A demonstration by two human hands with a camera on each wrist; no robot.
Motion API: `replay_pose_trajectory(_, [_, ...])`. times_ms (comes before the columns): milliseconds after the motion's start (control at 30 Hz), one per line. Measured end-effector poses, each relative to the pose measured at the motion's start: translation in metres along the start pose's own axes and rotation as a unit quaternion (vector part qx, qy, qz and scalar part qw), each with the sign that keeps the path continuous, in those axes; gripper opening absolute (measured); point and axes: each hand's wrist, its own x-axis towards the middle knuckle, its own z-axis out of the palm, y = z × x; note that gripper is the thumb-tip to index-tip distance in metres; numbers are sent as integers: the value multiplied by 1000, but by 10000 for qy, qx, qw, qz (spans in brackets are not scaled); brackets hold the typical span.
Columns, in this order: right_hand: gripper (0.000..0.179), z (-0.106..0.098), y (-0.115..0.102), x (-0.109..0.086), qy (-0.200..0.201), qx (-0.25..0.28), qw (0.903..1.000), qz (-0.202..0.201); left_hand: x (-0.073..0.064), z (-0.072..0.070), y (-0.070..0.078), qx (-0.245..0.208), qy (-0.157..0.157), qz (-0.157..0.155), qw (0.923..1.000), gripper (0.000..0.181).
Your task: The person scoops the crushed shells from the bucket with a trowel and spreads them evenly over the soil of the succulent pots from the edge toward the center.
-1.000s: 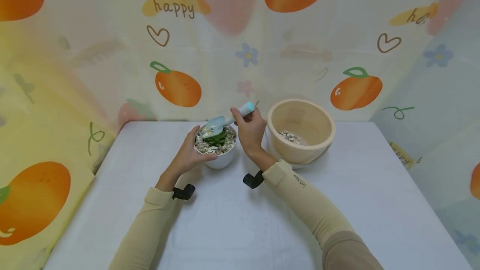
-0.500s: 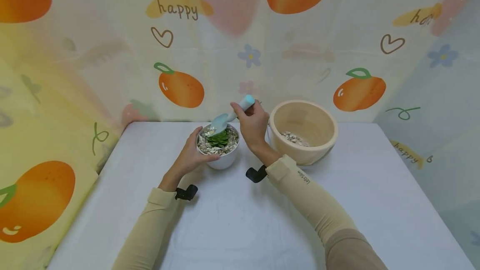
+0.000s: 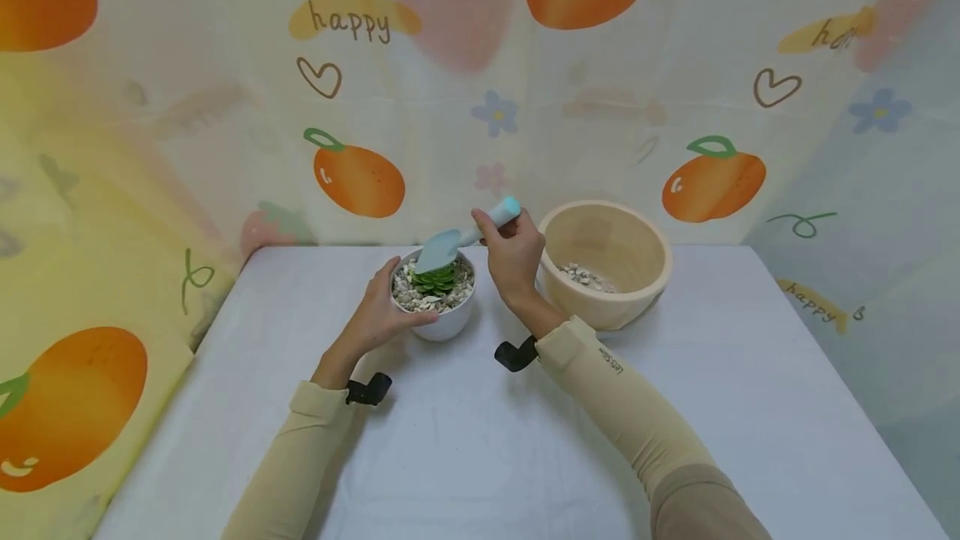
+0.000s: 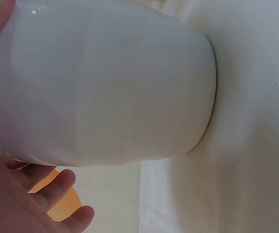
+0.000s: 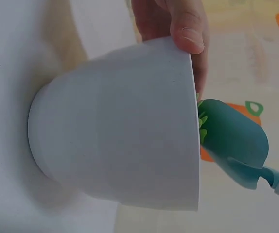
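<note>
In the head view, a small white flowerpot [image 3: 444, 327] stands on the table, filled with pale pebbles [image 3: 408, 295] around a green succulent [image 3: 435, 280]. My left hand [image 3: 373, 315] grips it at the rim from the left, thumb along the near side. My right hand [image 3: 516, 258] pinches the handle of a light-blue hand trowel [image 3: 439, 252] to the right of the flowerpot. The trowel's blade slants down over the far part of the flowerpot, overlapping the succulent. From the right wrist, the blade [image 5: 239, 138] shows right at the rim beside green leaf tips [image 5: 202, 126].
A large beige planter [image 3: 607, 304], with a patch of pebbles [image 3: 587, 277] at its bottom, stands just right of my right hand. White cloth covers the table [image 3: 480, 448]. Behind its back edge hangs a curtain [image 3: 450, 132] printed with fruit.
Pebbles lay on the trowel's blade a second ago; now its blade looks bare. My right hand has shifted slightly right with the trowel. My left hand keeps its grip on the flowerpot.
</note>
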Motion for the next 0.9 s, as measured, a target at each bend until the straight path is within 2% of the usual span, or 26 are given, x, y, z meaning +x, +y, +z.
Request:
replay_pose_trajectory(233, [22,0,-5,2,-201,135,9994,234,-3,0,-3,-72,2,-17,10000,119])
replay_pose_trajectory(467, [23,-10,-6,16,42,146,9996,225,1,1,1,-10,58,-39,10000,119])
replay_pose_trajectory(633, [24,-20,-7,23,163,164,9996,154,0,5,0,-8,280,-57,9996,117])
replay_pose_trajectory(767, [23,-29,-9,29,257,318,9988,281,-1,8,0,77,443,-22,9990,117])
replay_pose_trajectory(900, [21,-37,-12,36,307,559,9969,468,-1,7,3,251,407,57,9988,118])
